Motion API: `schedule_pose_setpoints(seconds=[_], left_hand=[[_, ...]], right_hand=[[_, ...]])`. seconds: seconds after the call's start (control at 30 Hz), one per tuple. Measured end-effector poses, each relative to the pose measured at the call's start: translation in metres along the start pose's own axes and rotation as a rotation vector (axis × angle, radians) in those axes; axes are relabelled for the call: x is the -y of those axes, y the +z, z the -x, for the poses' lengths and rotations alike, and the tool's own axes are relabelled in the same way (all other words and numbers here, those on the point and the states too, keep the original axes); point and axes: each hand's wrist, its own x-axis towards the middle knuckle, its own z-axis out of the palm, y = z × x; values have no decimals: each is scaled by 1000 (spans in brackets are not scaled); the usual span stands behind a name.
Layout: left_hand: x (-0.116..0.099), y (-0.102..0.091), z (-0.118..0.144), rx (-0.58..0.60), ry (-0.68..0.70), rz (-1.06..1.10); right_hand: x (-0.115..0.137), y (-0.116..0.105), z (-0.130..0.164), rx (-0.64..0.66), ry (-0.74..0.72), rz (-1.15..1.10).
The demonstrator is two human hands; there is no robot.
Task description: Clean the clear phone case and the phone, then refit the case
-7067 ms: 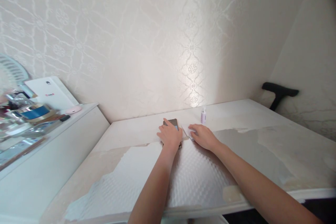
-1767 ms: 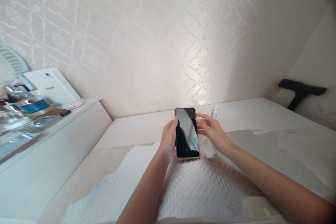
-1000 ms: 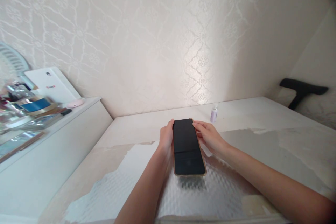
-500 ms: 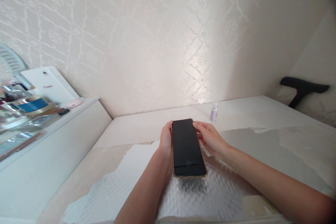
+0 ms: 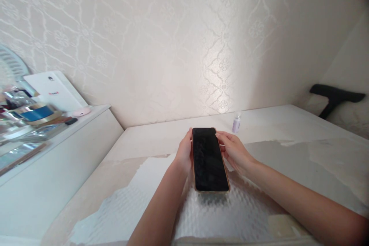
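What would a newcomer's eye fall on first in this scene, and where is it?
The phone, its screen dark, stands out first, held between the left hand and right hand near the middle of the view. Behind it to the right, a small bottle stands on the table. A black T-shaped object shows at the far right.

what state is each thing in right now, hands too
Phone, screen dark, held between both hands
Left hand, gripping the phone's left edge
Right hand, gripping its right edge
Small bottle, upright
Pink case, looks shut
Tabletop, surface patchy and worn
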Motion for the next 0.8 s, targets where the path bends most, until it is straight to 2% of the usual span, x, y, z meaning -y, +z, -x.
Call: schedule_pose_setpoints(seconds=[0.17, 0.3, 0.43, 0.57, 0.8], left_hand=[[-2, 3, 6, 12, -93, -80], [2, 4, 3, -5, -142, -99], [5, 0, -1, -78, -176, -145], [2, 1, 3, -17, -227, -226], [2, 4, 8, -14, -125, -268]], right_hand=[[-2, -1, -3, -60, 2, -15], [1, -5, -7, -172, -7, -23], [7, -12, -11, -171, 4, -8], [10, -20, -15, -180, 26, 45], [12, -25, -20, -166, 91, -52]])
